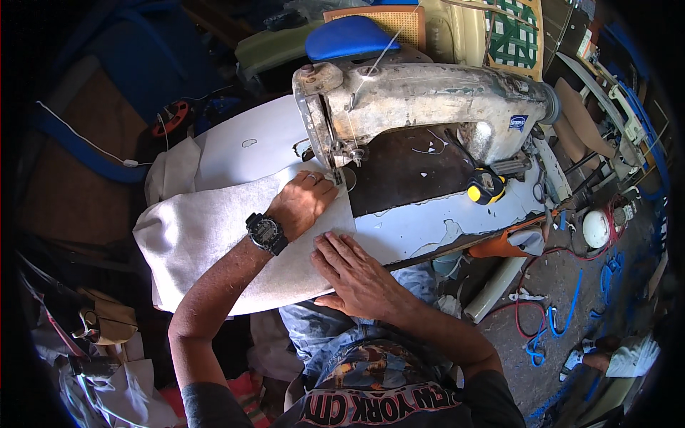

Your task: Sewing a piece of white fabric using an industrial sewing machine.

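A worn, cream-coloured sewing machine (pixel 414 96) stands on a white table, its needle end at the left. A piece of light grey-beige fabric (pixel 214 228) lies under the presser foot (pixel 338 173) and spreads left over the table's near edge. My left hand (pixel 303 203), with a black watch at the wrist, rests on the fabric just in front of the foot. Its fingers are bent down and closed on the cloth; the fingertips are partly hidden. Nearer to me, my right hand (pixel 360 278) lies flat on the fabric's right part, fingers stretched out.
A yellow and black tape measure (pixel 486 187) sits by the machine's base. The white tabletop (pixel 407 232) is chipped along its dark edge. A blue padded seat (pixel 349 38) is behind the machine. Blue straps (pixel 567 314) and a red hose lie on the floor at right, near another person's foot (pixel 571 364).
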The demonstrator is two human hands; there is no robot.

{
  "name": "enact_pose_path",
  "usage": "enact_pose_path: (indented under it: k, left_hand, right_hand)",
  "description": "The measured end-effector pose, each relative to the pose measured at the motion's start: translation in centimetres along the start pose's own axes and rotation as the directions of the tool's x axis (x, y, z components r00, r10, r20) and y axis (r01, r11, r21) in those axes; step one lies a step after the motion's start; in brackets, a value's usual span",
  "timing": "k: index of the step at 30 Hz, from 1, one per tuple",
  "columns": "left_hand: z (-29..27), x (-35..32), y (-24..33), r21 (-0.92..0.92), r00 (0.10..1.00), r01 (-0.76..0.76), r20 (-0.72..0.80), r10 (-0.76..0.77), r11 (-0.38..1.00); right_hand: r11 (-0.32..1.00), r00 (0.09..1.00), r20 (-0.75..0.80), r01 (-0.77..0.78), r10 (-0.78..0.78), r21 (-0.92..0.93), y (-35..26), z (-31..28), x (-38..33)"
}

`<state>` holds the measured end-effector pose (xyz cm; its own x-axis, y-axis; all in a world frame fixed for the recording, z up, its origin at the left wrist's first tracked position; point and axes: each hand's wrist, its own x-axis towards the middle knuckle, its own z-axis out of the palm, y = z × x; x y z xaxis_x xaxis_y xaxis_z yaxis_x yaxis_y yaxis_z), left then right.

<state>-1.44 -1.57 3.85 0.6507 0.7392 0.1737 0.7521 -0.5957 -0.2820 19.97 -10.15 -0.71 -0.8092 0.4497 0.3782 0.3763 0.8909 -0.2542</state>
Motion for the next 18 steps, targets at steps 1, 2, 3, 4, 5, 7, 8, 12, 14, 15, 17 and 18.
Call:
enact_pose_path:
  k: [1,2,3,4,5,7,8,12,14,15,17,18]
  left_hand:
    - [-0.15,0.14,0.13,0.001,1.0,-0.001,0.001,0.001,1.0]
    - [-0.38,0.34,0.28,0.002,1.0,0.006,0.019,-0.006,1.0]
    - [-0.54,0.48,0.37,0.004,0.999,0.014,0.036,-0.014,1.0]
    - [-0.55,0.59,0.44,0.005,0.999,0.014,0.036,-0.014,1.0]
    - [-0.51,0.7,0.5,0.022,0.999,0.022,0.033,-0.023,1.0]
    - [-0.25,0.76,0.49,0.047,0.999,0.032,0.031,-0.033,0.998]
    - [0.3,0.68,0.58,0.101,1.0,0.007,-0.015,-0.006,0.995]
    - [0.06,0.98,0.99,0.136,1.0,-0.002,-0.004,0.003,0.991]
    - [0.12,1.03,0.93,0.145,1.0,-0.001,-0.01,0.003,0.989]
    - [0.16,1.04,0.87,0.154,1.0,0.004,-0.016,-0.001,0.988]
    - [0.32,0.95,0.96,0.134,0.999,0.016,-0.039,-0.01,0.991]
    - [0.29,0.99,1.05,0.109,0.998,0.03,-0.064,-0.023,0.994]
  right_hand:
    - [1.0,1.0,-0.005,-0.001,0.001,-0.009,0.12,0.08,0.05]
    - [1.0,1.0,-0.009,-0.002,0.001,-0.018,0.17,0.13,0.06]
    - [1.0,1.0,-0.01,-0.001,0.001,-0.018,0.11,0.1,0.13]
    - [1.0,1.0,-0.005,-0.007,0.007,-0.015,0.02,0.08,0.22]
    - [1.0,1.0,0.001,-0.013,0.013,-0.011,-0.03,0.06,0.29]
    - [1.0,1.0,-0.007,-0.018,0.017,-0.018,-0.1,0.19,0.35]
    - [0.999,1.0,-0.012,-0.026,0.025,-0.024,-0.13,0.25,0.36]
    - [0.999,0.999,-0.008,-0.047,0.047,-0.024,-0.27,0.38,0.55]
    - [0.999,0.999,-0.014,-0.052,0.052,-0.012,-0.31,0.52,0.64]
    - [0.998,0.998,-0.021,-0.055,0.055,-0.01,-0.36,0.65,0.71]
    - [0.998,0.998,-0.031,-0.059,0.058,-0.02,-0.49,0.87,0.83]
    - [0.998,0.997,-0.038,-0.065,0.064,-0.018,-0.47,0.89,0.8]
